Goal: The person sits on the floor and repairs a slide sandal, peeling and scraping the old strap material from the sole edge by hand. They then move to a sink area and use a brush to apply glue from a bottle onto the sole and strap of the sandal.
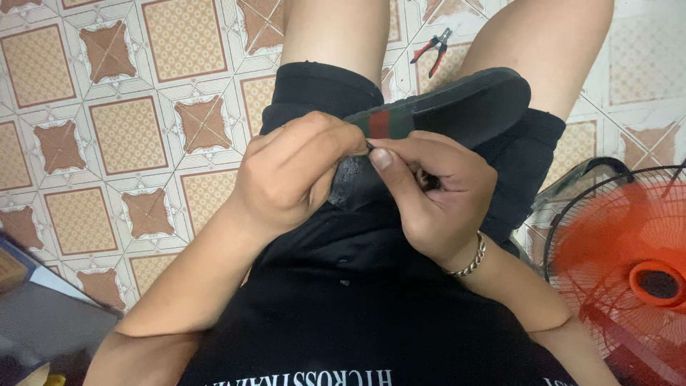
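a: where is the sandal (pixel 457 107)?
b: across the lap, over black shorts (pixel 321 86).
a: and the hands?
b: the left hand (pixel 293 171) has its grip closed on the striped strap (pixel 379 123); the right hand (pixel 436 189) pinches the strap's end. pliers (pixel 434 50) lie on the tiled floor (pixel 128 129); a red fan (pixel 629 264) stands near.

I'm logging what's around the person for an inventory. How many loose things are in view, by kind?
Black slide sandal with green and red strap, held in both the left hand and the right hand: 1
Red-handled pliers on the tiled floor: 1
Red-bladed fan: 1
Chain bracelet on the right wrist: 1
Total: 4
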